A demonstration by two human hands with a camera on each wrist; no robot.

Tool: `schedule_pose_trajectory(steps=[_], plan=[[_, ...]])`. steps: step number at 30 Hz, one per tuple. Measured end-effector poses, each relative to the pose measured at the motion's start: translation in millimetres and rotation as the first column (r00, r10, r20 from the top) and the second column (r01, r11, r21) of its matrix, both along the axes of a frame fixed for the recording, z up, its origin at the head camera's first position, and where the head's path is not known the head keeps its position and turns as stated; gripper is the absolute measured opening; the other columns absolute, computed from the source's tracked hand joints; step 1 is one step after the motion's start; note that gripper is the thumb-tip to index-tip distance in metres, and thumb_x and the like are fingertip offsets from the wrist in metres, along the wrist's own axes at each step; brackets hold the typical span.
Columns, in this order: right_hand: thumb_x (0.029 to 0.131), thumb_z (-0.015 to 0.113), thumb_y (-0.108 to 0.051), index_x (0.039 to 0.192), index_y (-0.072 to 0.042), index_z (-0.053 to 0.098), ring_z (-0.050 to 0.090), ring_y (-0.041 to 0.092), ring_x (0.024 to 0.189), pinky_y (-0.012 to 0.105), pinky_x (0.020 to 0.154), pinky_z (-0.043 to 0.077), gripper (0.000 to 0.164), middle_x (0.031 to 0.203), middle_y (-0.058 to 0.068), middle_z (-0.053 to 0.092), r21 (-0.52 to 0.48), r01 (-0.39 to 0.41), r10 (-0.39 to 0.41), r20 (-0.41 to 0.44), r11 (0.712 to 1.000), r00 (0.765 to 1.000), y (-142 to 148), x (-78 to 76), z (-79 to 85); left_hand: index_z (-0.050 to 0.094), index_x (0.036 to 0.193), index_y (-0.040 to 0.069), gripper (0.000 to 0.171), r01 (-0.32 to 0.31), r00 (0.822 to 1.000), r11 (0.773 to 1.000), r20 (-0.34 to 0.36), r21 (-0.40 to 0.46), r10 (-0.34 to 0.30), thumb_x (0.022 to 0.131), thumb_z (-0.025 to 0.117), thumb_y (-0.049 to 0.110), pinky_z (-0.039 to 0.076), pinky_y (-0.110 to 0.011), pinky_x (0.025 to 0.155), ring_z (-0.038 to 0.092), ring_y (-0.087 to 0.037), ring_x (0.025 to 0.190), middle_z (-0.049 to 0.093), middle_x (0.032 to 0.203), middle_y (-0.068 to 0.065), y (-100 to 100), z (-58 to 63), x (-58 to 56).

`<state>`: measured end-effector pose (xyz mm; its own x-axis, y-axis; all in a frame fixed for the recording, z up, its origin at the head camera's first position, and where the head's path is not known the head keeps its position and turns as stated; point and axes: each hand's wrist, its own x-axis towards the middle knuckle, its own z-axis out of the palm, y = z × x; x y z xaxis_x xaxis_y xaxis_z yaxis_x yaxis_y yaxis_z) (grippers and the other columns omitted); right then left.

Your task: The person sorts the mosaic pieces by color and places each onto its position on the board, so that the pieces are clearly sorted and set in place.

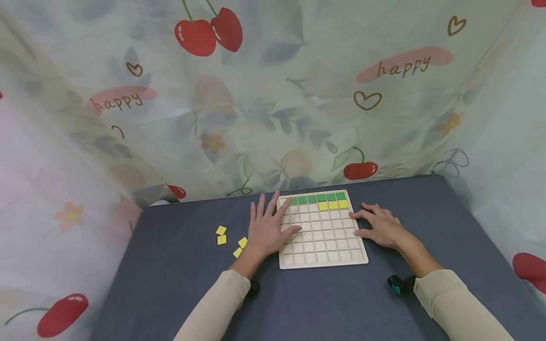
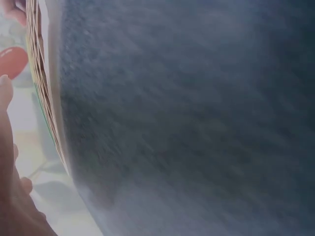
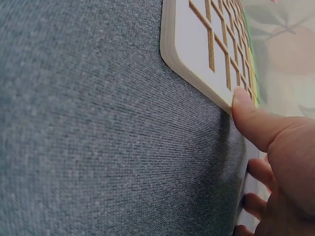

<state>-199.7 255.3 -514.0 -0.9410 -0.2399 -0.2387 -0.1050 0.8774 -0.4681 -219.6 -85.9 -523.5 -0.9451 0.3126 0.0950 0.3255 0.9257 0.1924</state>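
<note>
A pale wooden grid board (image 1: pixel 315 246) lies on the dark table. Green tiles (image 1: pixel 322 198) line its far row, and three yellow tiles (image 1: pixel 333 205) sit at the right of the second row. My left hand (image 1: pixel 266 229) rests across the board's left edge with fingers spread, its thumb and index finger over the cells. At the right edge my right hand (image 1: pixel 381 227) touches the board with thumb and index finger. In the right wrist view, the thumb (image 3: pixel 256 120) presses against the board's side; the other fingers lie beyond it, holding nothing.
Several loose yellow tiles (image 1: pixel 221 240) lie left of my left hand, one partly hidden by the wrist. Patterned curtains (image 1: pixel 256 118) hang behind the table (image 1: pixel 183 270) and on both sides.
</note>
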Motion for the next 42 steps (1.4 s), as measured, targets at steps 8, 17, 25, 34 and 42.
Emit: schedule_pose_trajectory(steps=[8, 17, 25, 34, 42], plan=[[0.096, 0.068, -0.044, 0.15, -0.022, 0.053, 0.012, 0.06, 0.149, 0.079, 0.108, 0.02, 0.059, 0.167, 0.023, 0.023, -0.018, 0.001, -0.001, -0.01, 1.0, 1.0, 0, 1.4, 0.8, 0.02, 0.162, 0.042, 0.089, -0.028, 1.0, 0.999, -0.006, 0.017, 0.028, 0.088, 0.048, 0.082, 0.005, -0.064, 0.128, 0.001, -0.036, 0.162, 0.009, 0.174, 0.002, -23, -1.1, 9.9], [0.096, 0.068, -0.045, 0.149, -0.022, 0.053, 0.014, 0.06, 0.148, 0.078, 0.107, 0.022, 0.06, 0.166, 0.024, 0.024, -0.022, 0.002, -0.002, -0.027, 1.0, 1.0, 0, 5.0, -1.4, 0.013, 0.162, 0.044, 0.091, -0.106, 0.994, 0.994, 0.02, 0.01, 0.106, 0.088, 0.047, 0.083, 0.005, -0.065, 0.127, -0.002, -0.036, 0.162, 0.006, 0.175, 0.002, -53, -3.5, 22.2], [0.096, 0.067, -0.046, 0.149, -0.022, 0.053, 0.013, 0.061, 0.148, 0.078, 0.106, 0.021, 0.06, 0.166, 0.024, 0.023, -0.035, 0.007, -0.008, -0.027, 0.999, 1.0, 0, 5.8, -1.4, 0.016, 0.163, 0.042, 0.091, -0.135, 0.991, 0.99, -0.001, 0.029, 0.135, 0.087, 0.047, 0.084, 0.012, -0.068, 0.125, 0.005, -0.04, 0.161, 0.014, 0.174, -0.001, -76, 1.0, 33.6], [0.096, 0.066, -0.049, 0.15, -0.023, 0.053, 0.01, 0.061, 0.15, 0.08, 0.108, 0.018, 0.061, 0.167, 0.024, 0.023, -0.046, 0.001, -0.002, -0.029, 0.999, 1.0, 1, 4.8, -2.8, 0.024, 0.162, 0.038, 0.097, -0.172, 0.985, 0.982, 0.032, 0.076, 0.17, 0.083, 0.066, 0.075, 0.011, -0.069, 0.125, 0.02, -0.046, 0.156, 0.026, 0.17, -0.006, -95, 0.9, 43.8], [0.097, 0.066, -0.047, 0.15, -0.023, 0.052, 0.008, 0.06, 0.151, 0.081, 0.11, 0.013, 0.061, 0.167, 0.024, 0.022, -0.051, 0.012, -0.014, -0.029, 0.999, 0.999, 2, 4.6, -5.6, 0.032, 0.161, 0.033, 0.097, -0.178, 0.983, 0.979, 0.061, 0.103, 0.173, 0.08, 0.076, 0.067, 0.016, -0.071, 0.123, 0.03, -0.045, 0.151, 0.039, 0.163, -0.01, -106, -0.4, 50.0]])
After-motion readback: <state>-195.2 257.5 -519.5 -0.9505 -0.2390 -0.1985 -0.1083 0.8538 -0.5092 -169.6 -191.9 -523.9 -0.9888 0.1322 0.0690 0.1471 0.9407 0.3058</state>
